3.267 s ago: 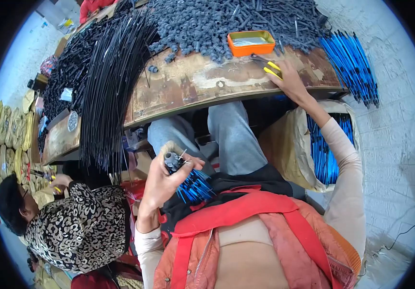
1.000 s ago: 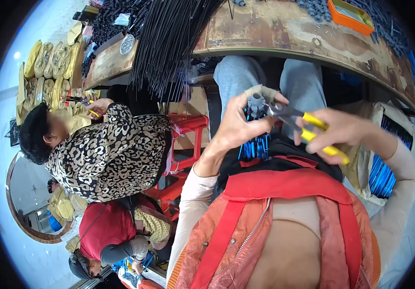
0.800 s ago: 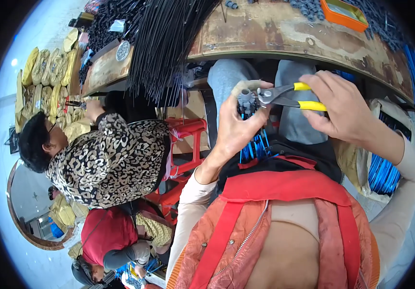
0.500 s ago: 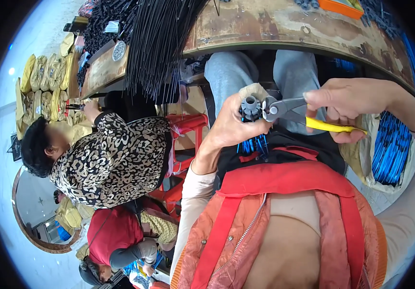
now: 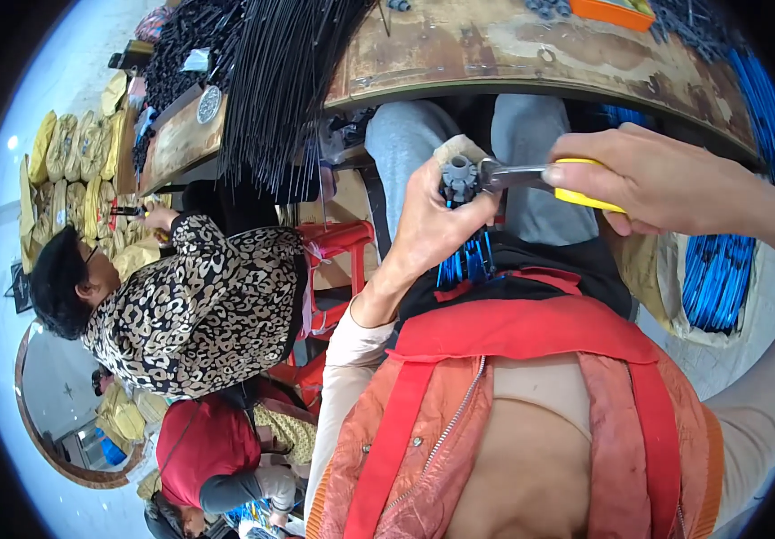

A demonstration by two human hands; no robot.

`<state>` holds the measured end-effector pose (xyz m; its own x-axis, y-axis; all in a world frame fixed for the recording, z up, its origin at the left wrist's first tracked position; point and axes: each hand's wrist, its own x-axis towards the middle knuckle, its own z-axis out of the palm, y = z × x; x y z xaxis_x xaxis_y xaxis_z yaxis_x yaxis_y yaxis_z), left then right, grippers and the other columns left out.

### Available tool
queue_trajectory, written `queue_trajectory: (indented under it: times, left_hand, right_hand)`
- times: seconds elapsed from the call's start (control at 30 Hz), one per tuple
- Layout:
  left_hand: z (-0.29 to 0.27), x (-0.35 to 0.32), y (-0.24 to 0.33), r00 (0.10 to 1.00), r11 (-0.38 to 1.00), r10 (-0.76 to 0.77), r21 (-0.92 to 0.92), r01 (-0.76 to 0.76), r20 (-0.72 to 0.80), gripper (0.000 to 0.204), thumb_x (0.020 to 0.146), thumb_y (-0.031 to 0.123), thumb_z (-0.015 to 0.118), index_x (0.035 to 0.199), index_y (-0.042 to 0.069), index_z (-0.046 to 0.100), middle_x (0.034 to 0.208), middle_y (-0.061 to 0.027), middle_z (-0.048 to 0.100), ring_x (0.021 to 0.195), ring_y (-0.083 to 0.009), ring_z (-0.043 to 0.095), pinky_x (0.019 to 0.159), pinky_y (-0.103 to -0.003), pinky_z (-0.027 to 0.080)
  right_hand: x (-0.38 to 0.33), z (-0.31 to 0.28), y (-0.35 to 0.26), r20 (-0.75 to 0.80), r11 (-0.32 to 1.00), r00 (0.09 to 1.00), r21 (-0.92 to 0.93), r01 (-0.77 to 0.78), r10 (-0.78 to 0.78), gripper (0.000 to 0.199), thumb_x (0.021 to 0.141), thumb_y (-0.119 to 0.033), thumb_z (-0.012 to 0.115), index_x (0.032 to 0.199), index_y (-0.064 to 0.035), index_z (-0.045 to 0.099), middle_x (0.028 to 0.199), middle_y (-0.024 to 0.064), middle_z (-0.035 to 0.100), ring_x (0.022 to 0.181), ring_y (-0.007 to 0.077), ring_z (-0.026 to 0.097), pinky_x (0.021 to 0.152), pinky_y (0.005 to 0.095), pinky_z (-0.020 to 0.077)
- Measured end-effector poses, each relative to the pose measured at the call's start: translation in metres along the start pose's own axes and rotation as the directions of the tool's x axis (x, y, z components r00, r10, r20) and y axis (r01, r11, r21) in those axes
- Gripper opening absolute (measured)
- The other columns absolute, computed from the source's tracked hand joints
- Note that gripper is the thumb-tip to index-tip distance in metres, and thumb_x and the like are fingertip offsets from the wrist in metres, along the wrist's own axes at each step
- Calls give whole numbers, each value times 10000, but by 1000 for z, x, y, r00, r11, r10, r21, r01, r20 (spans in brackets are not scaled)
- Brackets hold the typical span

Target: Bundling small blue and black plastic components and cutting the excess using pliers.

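My left hand (image 5: 425,225) is wrapped round an umbrella-like frame, with a grey notched plastic hub (image 5: 460,177) facing up. Thin blue metal ribs (image 5: 466,260) hang in a bunch below that hand. A pale beige wrap (image 5: 461,146) covers a finger beside the hub. My right hand (image 5: 630,171) grips yellow-handled pliers (image 5: 589,199), its fingers closed round them. The metal jaws reach the hub's right side, and what lies between them is too small to make out.
A worn wooden table (image 5: 495,54) runs across the far side, with a bundle of black rods (image 5: 284,90) overhanging it. An orange tray (image 5: 614,13) stands on it. At right, a sack (image 5: 670,278) holds blue ribs. A co-worker in a patterned top (image 5: 199,301) sits left, near a red stool (image 5: 338,247).
The pliers' spread handles have come together as my right hand squeezed them. Their jaws have turned against the hub's side. My left hand still holds the frame; the whole view has shifted slightly.
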<state>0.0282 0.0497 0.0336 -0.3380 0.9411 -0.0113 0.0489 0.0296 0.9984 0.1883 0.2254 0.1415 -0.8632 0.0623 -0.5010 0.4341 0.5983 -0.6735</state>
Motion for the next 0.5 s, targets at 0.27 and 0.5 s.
queue_trajectory:
  times: [0.27,0.5]
  left_hand:
    - [-16,-2,-17,998,987,19,-161,-27,-53,356,797,83,760,1076,27,546,895,-33,595,725,-97,596,614,-224,480]
    - [-22,-2,-11,970,979,19,-193,-67,-242,218,811,69,747,930,37,567,729,-21,606,641,-71,588,563,-211,443]
  right_hand:
    - [35,62,41,-30,842,997,537,-48,76,294,973,-283,535,1008,-10,639,642,26,585,577,86,552,557,256,449]
    - [37,60,43,-191,913,978,379,150,-81,316,965,-213,560,1222,-34,606,772,31,625,676,85,579,628,253,481]
